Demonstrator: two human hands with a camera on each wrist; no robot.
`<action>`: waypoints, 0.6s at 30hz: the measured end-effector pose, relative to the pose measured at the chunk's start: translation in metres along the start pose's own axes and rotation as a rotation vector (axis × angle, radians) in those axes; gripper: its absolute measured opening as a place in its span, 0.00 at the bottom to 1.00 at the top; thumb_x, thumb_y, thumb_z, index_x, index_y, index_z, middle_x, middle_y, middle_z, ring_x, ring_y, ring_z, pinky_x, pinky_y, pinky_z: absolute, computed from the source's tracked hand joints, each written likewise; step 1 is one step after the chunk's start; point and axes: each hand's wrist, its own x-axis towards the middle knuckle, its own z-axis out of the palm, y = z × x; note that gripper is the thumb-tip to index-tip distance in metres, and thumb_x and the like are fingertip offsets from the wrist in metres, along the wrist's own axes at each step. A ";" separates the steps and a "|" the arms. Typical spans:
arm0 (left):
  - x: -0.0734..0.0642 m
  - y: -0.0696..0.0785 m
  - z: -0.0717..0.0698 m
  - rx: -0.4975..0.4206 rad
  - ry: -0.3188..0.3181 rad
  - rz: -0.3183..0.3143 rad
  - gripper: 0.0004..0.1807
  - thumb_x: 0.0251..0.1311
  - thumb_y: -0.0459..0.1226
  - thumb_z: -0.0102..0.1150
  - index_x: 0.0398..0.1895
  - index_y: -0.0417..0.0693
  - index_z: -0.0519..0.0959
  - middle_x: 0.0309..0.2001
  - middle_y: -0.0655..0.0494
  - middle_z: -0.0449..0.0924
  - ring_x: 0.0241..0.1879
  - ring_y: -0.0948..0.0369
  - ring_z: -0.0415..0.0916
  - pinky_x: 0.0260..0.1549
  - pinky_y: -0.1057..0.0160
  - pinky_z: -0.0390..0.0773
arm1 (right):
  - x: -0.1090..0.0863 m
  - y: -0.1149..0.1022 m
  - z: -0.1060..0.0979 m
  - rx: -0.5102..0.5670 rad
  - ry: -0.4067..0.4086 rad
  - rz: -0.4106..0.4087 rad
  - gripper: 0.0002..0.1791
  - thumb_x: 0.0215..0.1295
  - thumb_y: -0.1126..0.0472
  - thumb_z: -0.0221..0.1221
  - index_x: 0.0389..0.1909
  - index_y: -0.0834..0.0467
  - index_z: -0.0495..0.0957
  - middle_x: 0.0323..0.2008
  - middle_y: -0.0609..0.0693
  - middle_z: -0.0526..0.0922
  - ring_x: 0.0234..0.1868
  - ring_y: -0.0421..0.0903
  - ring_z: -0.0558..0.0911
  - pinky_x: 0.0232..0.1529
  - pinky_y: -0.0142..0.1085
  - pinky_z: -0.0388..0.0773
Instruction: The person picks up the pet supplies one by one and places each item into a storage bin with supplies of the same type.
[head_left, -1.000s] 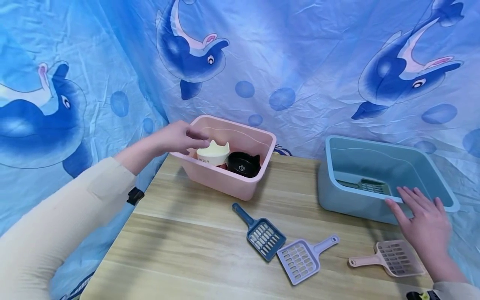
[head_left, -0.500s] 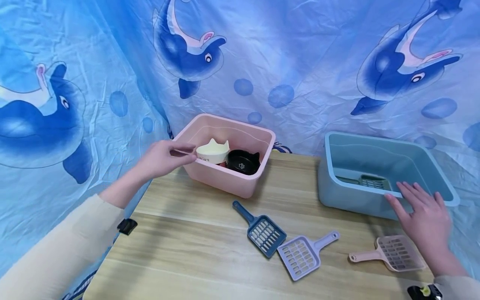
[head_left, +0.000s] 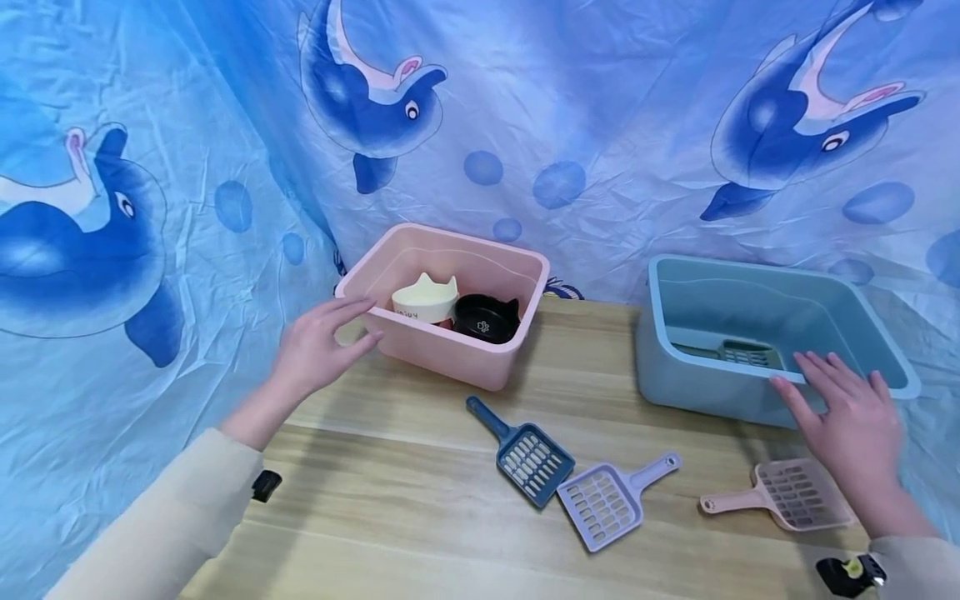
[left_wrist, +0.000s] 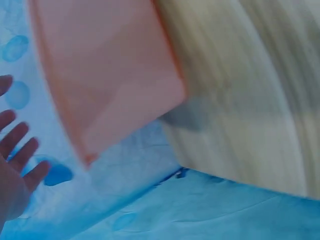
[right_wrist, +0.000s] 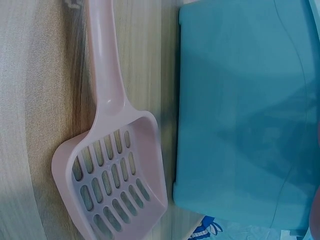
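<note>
My left hand (head_left: pixel 318 342) is beside the near left rim of a pink bin (head_left: pixel 442 358), its fingers extended and spread, also in the left wrist view. Inside that bin sit a cream cat-eared bowl (head_left: pixel 426 302) and a black one (head_left: pixel 487 321), with something red partly hidden beneath them. At the right, my other hand (head_left: pixel 855 437) rests on the front rim of a blue bin (head_left: pixel 705 387), fingers straight. A dark green litter scoop (head_left: pixel 746 353) lies in the blue bin. Below the right hand is a pink litter scoop (right_wrist: pixel 110 117).
On the wooden table (head_left: pixel 405 500), a dark blue litter scoop (head_left: pixel 534 463) and a lilac one (head_left: pixel 602 504) lie end to end between the bins. A blue dolphin-print sheet (head_left: pixel 600 108) hangs behind and along the left side.
My left hand has drawn back from over the pink bin, down and left past its rim, and its fingers have spread. The right hand stays on the blue bin's rim.
</note>
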 end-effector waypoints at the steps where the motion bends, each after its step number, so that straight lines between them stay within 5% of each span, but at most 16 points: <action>1: -0.001 -0.002 0.005 0.019 0.031 0.025 0.28 0.58 0.41 0.80 0.61 0.42 0.86 0.61 0.42 0.86 0.62 0.40 0.81 0.58 0.36 0.80 | 0.000 0.000 0.000 0.001 0.003 -0.002 0.36 0.77 0.39 0.61 0.68 0.66 0.78 0.63 0.72 0.79 0.75 0.67 0.71 0.83 0.63 0.49; 7: -0.001 -0.018 0.030 0.049 0.183 0.151 0.32 0.54 0.46 0.80 0.63 0.45 0.86 0.62 0.41 0.85 0.61 0.39 0.82 0.63 0.33 0.78 | 0.003 -0.001 -0.002 -0.005 -0.011 -0.004 0.35 0.76 0.42 0.63 0.69 0.65 0.77 0.64 0.72 0.78 0.74 0.68 0.72 0.83 0.62 0.49; 11: 0.004 -0.025 0.042 0.075 0.250 0.224 0.32 0.61 0.55 0.72 0.64 0.47 0.86 0.61 0.40 0.86 0.61 0.38 0.82 0.64 0.31 0.76 | 0.003 -0.001 -0.002 -0.007 -0.010 -0.003 0.34 0.75 0.43 0.65 0.69 0.65 0.78 0.63 0.72 0.79 0.73 0.69 0.73 0.83 0.62 0.49; 18: 0.004 -0.035 0.059 0.109 0.276 0.300 0.35 0.72 0.62 0.61 0.64 0.42 0.85 0.60 0.36 0.85 0.61 0.36 0.82 0.63 0.32 0.77 | 0.001 0.001 -0.001 -0.006 -0.002 0.000 0.34 0.74 0.43 0.65 0.68 0.65 0.79 0.63 0.72 0.79 0.73 0.69 0.73 0.83 0.63 0.49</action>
